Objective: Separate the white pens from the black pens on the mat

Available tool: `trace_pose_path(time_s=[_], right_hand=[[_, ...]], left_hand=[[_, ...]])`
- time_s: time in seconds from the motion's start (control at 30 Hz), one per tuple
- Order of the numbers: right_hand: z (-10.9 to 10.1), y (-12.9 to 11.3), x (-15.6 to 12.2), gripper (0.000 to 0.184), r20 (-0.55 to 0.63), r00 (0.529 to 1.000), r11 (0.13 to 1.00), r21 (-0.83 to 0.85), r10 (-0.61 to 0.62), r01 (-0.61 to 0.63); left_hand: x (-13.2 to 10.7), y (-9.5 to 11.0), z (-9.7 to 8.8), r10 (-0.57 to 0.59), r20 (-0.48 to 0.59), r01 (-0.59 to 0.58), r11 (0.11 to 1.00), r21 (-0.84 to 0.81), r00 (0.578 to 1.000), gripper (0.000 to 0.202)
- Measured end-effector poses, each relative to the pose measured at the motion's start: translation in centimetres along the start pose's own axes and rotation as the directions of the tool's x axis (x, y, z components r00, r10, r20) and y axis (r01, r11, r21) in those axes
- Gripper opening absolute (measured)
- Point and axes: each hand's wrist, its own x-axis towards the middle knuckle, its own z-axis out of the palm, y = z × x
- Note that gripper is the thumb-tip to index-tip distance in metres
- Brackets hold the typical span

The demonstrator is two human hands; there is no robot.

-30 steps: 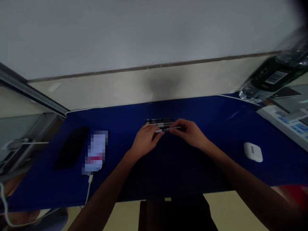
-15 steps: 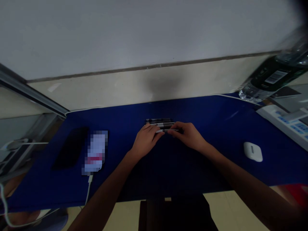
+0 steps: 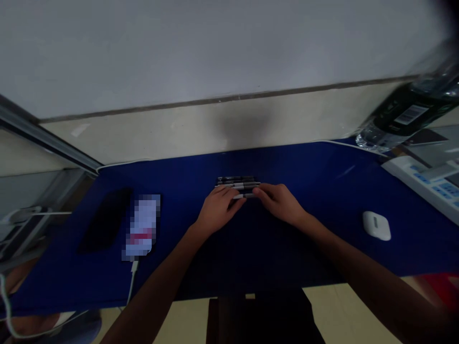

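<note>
Lit phone [image 3: 145, 224] at left on the blue counter [image 3: 301, 165], cable in. Next, left hand [image 3: 217, 210], thumb and fingers clamped on the left end of the front pen [image 3: 248, 195]. Behind it, rear pens [image 3: 244, 185] lie side by side, near-parallel: that part looks done. Front one not yet released. Right hand [image 3: 281, 200] at its right end; can't tell if pinching. White case [image 3: 377, 226] far right.

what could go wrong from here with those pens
A slip by the left hand or right hand might let the nearest pen roll. A nudge could also skew the other pens just beyond it. The left forearm is close to the phone's white cable and might snag it.
</note>
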Motion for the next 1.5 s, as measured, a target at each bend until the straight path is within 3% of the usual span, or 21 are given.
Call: trace_pose_path(time_s=[0.17,0.33,0.5,0.63,0.83,0.93,1.1,1.2,1.4,1.5], right_hand=[[-0.39,-0.02,0.04,0.027,-0.013,0.999,0.999,-0.027,-0.046,0.046],[-0.38,0.10,0.08,0.035,-0.018,0.995,0.981,-0.169,-0.099,0.095],[-0.42,0.36,0.06,0.021,0.024,0.993,0.983,-0.136,-0.119,0.121],[-0.38,0.37,0.06,0.035,0.012,0.989,0.963,-0.222,-0.150,0.149],[-0.30,0.43,0.05,0.025,0.024,0.990,0.956,-0.255,-0.141,0.143],[-0.28,0.47,0.01,0.031,0.036,0.986,0.942,-0.289,-0.166,0.169],[-0.21,0.40,-0.14,0.025,0.010,0.987,0.944,-0.288,-0.162,0.158],[-0.13,0.37,-0.17,0.035,0.005,0.984,0.933,-0.317,-0.175,0.168],[-0.14,0.31,-0.08,0.025,0.023,0.984,0.943,-0.283,-0.179,0.178],[-0.23,0.24,-0.10,0.031,0.020,0.983,0.941,-0.284,-0.185,0.183]], left_hand=[[0.05,-0.12,-0.18,-0.018,-0.015,0.018,1.000,0.022,1.000,0.025],[0.09,-0.01,-0.22,-0.002,0.005,0.002,1.000,0.025,1.000,0.028],[0.09,-0.18,-0.16,-0.011,-0.005,0.011,0.999,0.036,1.000,0.027],[0.08,-0.23,-0.05,0.005,-0.003,-0.005,1.000,0.026,1.000,0.027],[0.12,-0.44,0.10,0.023,-0.039,-0.021,0.998,0.064,0.999,0.026],[0.14,-0.56,0.09,0.046,-0.052,-0.042,0.996,0.080,0.998,0.026],[0.13,-0.60,0.06,0.062,-0.080,-0.056,0.995,0.080,0.995,0.026],[0.10,-0.60,0.10,0.074,-0.066,-0.069,0.995,0.073,0.995,0.026],[0.06,-0.57,0.11,0.075,-0.082,-0.068,0.995,0.079,0.994,0.025],[0.09,-0.53,0.13,0.077,-0.057,-0.073,0.995,0.064,0.995,0.026]])
